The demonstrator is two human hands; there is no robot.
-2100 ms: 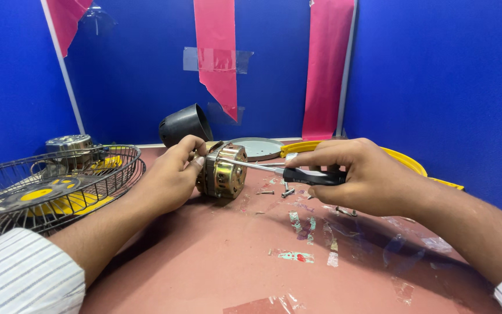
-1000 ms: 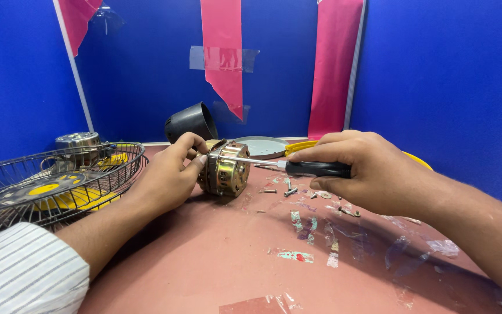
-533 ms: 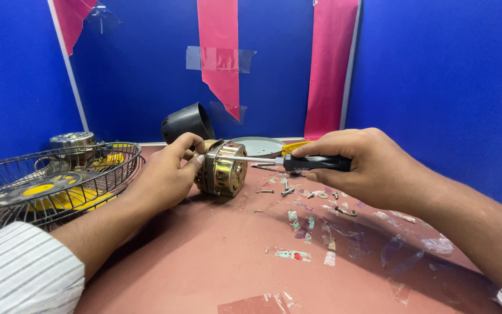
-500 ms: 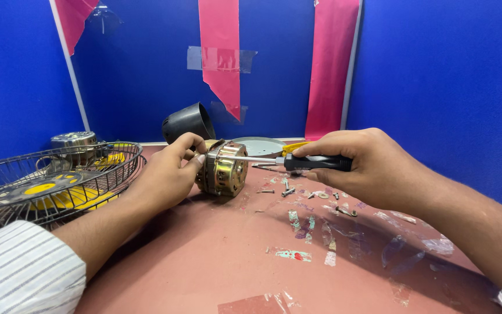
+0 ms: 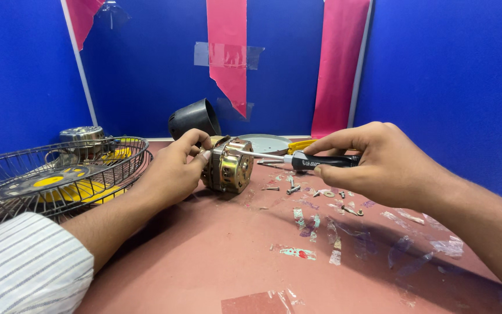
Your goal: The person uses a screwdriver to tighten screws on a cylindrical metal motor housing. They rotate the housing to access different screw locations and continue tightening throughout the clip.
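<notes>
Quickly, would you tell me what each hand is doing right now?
Left hand: closed around the brass-coloured motor.
Right hand: closed on the black-handled screwdriver, tip at the motor.

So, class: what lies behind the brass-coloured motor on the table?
Behind the motor a black cone-shaped cover lies on its side, beside a round grey plate. The left hand hides the motor's left flank; whatever sits directly behind it cannot be seen.

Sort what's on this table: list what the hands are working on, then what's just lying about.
In hand:
- fan motor, held by the left hand
- screwdriver, in the right hand
- loose screws

Lying about:
- wire fan guard
- black cover
- grey disc
- tape scraps
</notes>
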